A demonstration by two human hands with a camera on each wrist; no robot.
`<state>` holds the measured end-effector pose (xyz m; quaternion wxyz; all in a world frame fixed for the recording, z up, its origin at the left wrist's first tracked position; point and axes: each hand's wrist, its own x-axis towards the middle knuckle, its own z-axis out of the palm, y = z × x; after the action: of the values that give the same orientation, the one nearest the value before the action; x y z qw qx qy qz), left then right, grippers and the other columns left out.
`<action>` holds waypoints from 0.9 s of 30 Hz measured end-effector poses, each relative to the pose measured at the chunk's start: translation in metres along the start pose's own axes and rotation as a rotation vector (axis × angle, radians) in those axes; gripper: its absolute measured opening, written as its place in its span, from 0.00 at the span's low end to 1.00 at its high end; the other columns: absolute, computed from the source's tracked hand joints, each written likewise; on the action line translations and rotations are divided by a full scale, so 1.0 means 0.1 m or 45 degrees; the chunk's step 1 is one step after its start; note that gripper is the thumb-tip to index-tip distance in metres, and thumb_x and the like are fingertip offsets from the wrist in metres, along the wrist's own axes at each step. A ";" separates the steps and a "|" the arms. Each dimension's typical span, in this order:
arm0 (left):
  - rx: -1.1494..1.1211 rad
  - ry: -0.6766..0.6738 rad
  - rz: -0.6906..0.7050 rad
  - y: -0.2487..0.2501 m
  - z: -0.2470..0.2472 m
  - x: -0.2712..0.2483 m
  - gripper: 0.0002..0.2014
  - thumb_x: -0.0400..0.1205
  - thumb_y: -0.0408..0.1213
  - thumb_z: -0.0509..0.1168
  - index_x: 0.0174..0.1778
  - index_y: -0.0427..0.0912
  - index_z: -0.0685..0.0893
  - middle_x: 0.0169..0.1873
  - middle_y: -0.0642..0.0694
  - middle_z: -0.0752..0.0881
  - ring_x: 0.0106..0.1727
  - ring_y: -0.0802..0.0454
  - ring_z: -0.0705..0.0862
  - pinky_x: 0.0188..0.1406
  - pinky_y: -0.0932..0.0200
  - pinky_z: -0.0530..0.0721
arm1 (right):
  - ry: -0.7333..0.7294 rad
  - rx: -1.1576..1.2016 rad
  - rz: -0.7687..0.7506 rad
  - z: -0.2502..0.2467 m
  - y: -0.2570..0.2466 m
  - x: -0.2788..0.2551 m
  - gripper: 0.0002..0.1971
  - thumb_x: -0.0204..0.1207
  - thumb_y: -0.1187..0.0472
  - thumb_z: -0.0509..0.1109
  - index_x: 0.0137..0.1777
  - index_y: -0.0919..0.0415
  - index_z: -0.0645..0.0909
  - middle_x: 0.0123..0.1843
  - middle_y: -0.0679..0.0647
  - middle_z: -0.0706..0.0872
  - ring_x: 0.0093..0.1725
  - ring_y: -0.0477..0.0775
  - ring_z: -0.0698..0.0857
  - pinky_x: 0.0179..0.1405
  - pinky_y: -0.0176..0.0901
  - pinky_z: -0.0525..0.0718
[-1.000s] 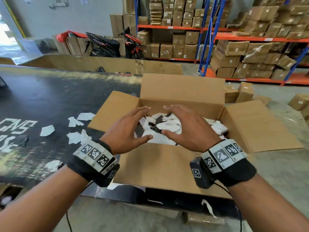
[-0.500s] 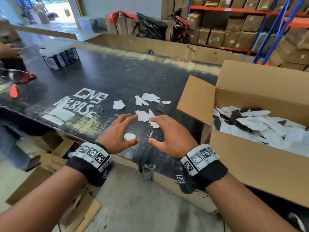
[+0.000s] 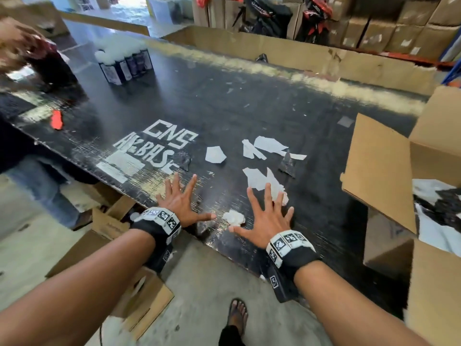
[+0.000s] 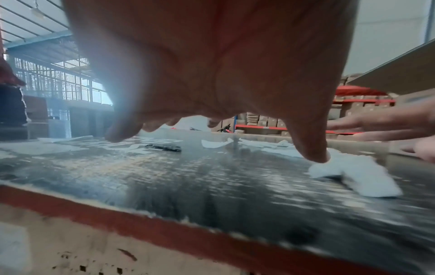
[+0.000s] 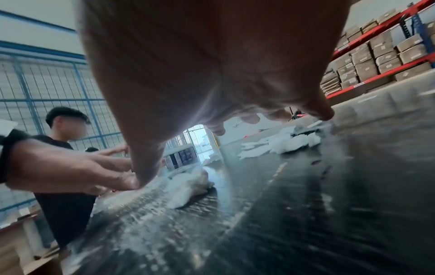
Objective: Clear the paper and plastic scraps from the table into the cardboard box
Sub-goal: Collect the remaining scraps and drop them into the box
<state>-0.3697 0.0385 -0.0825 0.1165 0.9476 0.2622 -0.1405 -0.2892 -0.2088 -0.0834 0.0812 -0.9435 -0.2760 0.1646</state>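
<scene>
A warehouse with racks of brown cartons [image 3: 409, 33] stands behind a long black table [image 3: 224, 101] whose top carries painted white letters [image 3: 159, 148]. At the table's right end sits the open cardboard box [image 3: 379, 166], its flap tilted out over the tabletop and white and dark scraps [image 3: 434, 208] already piled inside. Another person [image 5: 65, 167] stands at the far left side, near a pack of dark bottles [image 3: 124, 63]. Both of the wearer's hands hover low over the near edge, palms down, fingers straight and spread wide, gripping nothing: the left hand [image 3: 179, 203] and the right hand [image 3: 267, 221]. Flat white paper scraps [image 3: 264, 148] lie scattered beyond the right hand's fingertips, one partly under them. A small crumpled white wad [image 3: 233, 217] rests between the two thumbs.
</scene>
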 end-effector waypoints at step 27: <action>-0.128 -0.129 0.884 0.48 -0.50 2.22 0.56 0.66 0.75 0.71 0.86 0.63 0.52 0.85 0.47 0.56 0.82 0.42 0.69 0.79 0.44 0.72 | 0.146 0.187 0.266 -0.40 0.49 1.48 0.64 0.57 0.28 0.78 0.86 0.40 0.43 0.87 0.53 0.30 0.87 0.64 0.44 0.82 0.65 0.61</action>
<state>-0.1513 0.1161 -0.1018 0.2167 0.9651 -0.0752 -0.1263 -0.1336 -0.1715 -0.0974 0.1480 -0.9664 -0.1585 0.1376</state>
